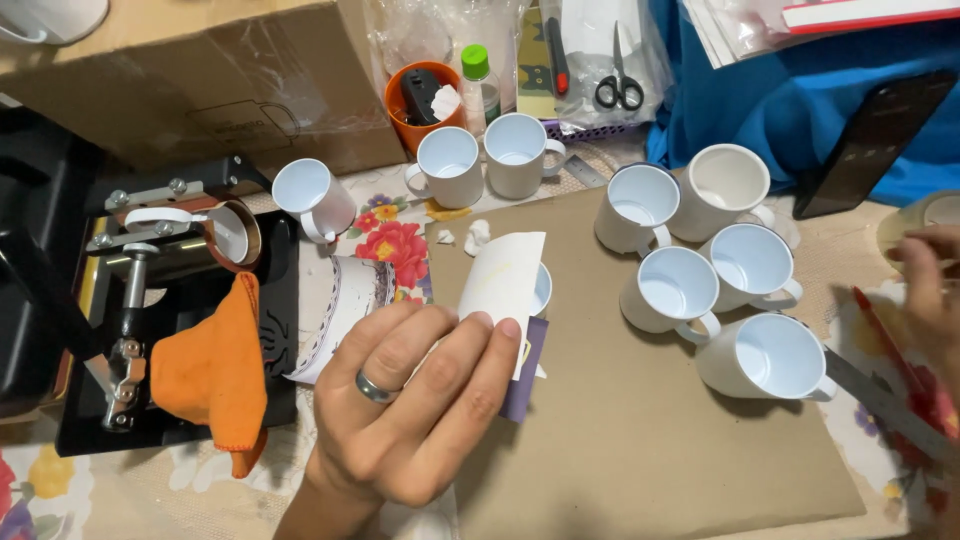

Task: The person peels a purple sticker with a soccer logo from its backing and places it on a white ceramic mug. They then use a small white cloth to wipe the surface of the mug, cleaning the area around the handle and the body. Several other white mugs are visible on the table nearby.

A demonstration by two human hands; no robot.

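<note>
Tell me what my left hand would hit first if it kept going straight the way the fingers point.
The left hand points up and right, fingertips already on a white paper sheet wrapped on a mug. Beyond that, probably the two white mugs at the back, though depth is unclear.

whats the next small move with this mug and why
Probably bring the right hand across to tape the paper down: the left hand presses it around the mug, while the right is at the tape roll by the table's edge.
</note>
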